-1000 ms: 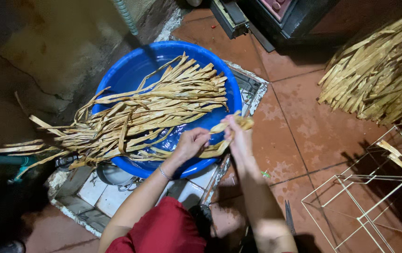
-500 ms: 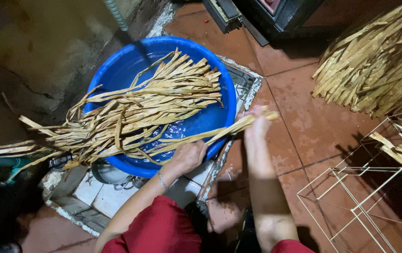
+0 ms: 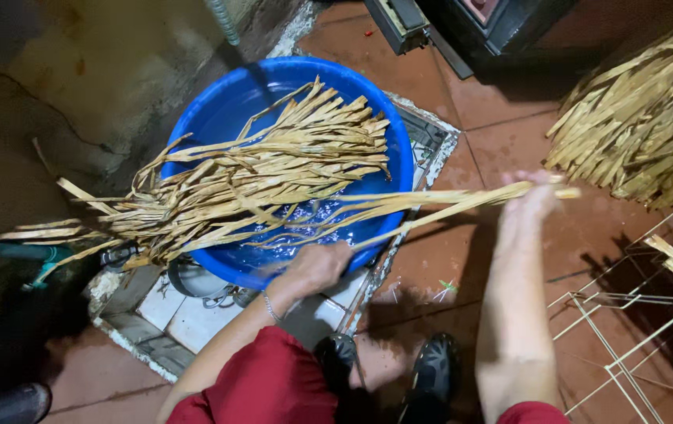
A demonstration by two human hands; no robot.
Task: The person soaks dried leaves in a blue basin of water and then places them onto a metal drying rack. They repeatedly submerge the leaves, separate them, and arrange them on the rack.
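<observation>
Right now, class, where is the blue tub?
In the head view the blue tub sits upper centre, left of the tiled floor, holding water and dried leaf strips, just beyond the left hand.

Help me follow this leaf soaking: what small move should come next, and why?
Probably keep drawing the long strip rightward, clear of the blue tub. The right hand grips its far end, while its other end lies among the wet leaves near the left hand.

A white wire rack (image 3: 627, 330) stands on the red tiled floor (image 3: 501, 118), with a heap of dry leaves (image 3: 643, 126) behind it and a dark appliance (image 3: 493, 23) beyond.
</observation>
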